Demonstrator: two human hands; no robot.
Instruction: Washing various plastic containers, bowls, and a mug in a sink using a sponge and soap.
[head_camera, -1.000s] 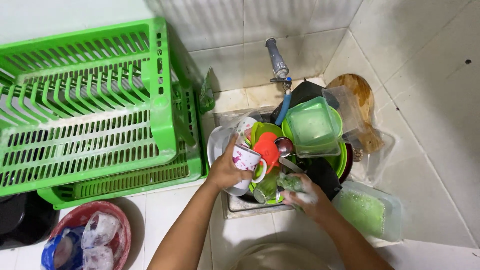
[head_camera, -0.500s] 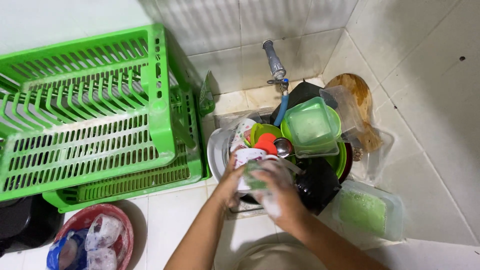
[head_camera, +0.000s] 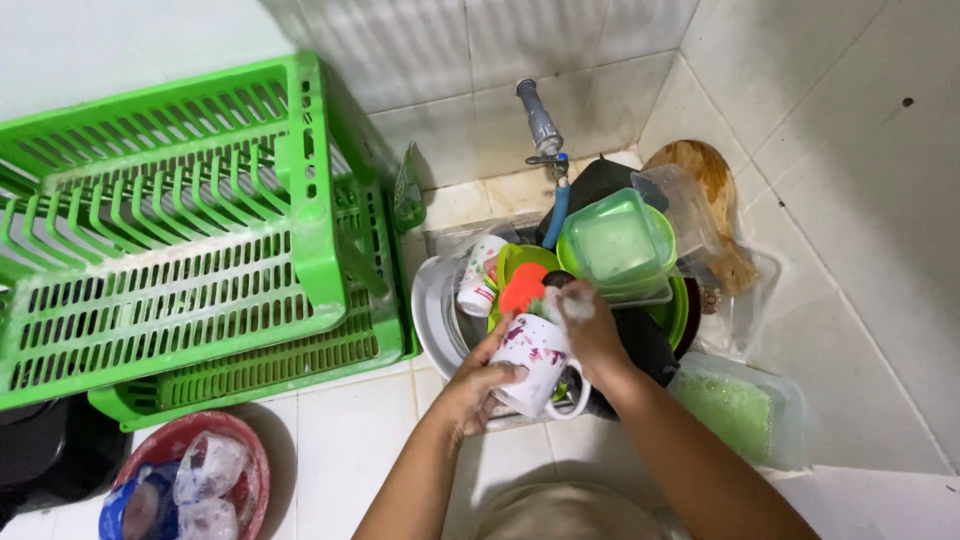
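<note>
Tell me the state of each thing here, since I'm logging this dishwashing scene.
Mug: white with purple flowers, tilted, held over the sink.
Left hand: grips the mug's body.
Right hand: soapy, at the mug's rim.
Tap: no water visible.
Sink: piled with dishes.
Green lidded box: closed, on top of the pile.
Dish rack: green, no dishes visible.
Clear tub: lid on, holds something green.

A crowded basin (head_camera: 432, 310) of stacked dishes sits in a tiled corner, with a green lidded container (head_camera: 612, 243) and a tap (head_camera: 540, 120) blocking the back. A tall green dish rack (head_camera: 180, 240) walls off the left. Open tile floor (head_camera: 350, 440) lies near the front, between the rack and the basin.
</note>
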